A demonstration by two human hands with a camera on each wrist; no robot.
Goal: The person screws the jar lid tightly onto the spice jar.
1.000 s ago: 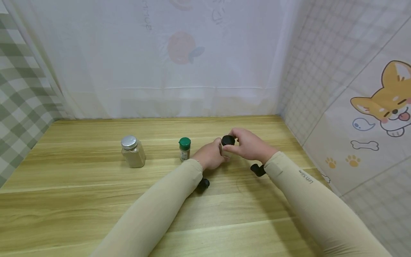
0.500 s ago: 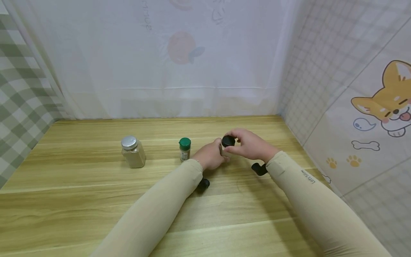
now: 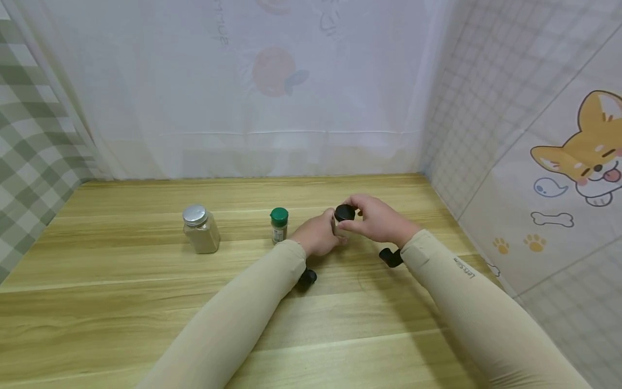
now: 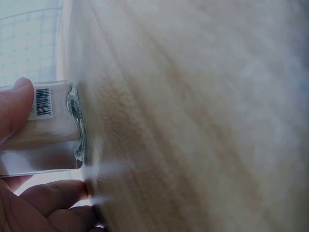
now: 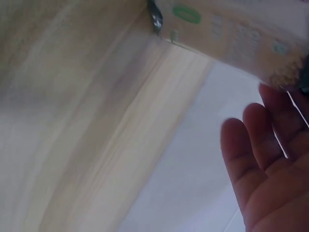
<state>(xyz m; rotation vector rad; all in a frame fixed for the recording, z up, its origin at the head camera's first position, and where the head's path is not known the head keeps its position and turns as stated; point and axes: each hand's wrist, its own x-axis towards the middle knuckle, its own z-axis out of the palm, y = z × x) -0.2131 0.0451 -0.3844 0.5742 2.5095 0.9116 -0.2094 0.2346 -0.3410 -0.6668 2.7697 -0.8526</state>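
A clear glass jar (image 4: 55,128) with a barcode label stands on the wooden table, capped by a black lid (image 3: 344,212). My left hand (image 3: 318,235) grips the jar's body from the left, its thumb lying along the glass in the left wrist view. From the right, my right hand (image 3: 381,219) pinches the black lid between thumb and fingers. In the right wrist view the jar's printed side (image 5: 227,34) shows green marks, and several of that hand's fingers extend below it. Most of the jar is hidden by the hands in the head view.
Left of the hands stands a small green-capped spice bottle (image 3: 279,224). A larger square jar (image 3: 201,229) with a silver lid is farther left. White curtain (image 3: 311,119) borders the table's back; a patterned cloth wall (image 3: 510,227) borders its right.
My right hand and forearm shift slightly right and then back, with the fingers staying at the black lid. The left hand and the jar keep their place.
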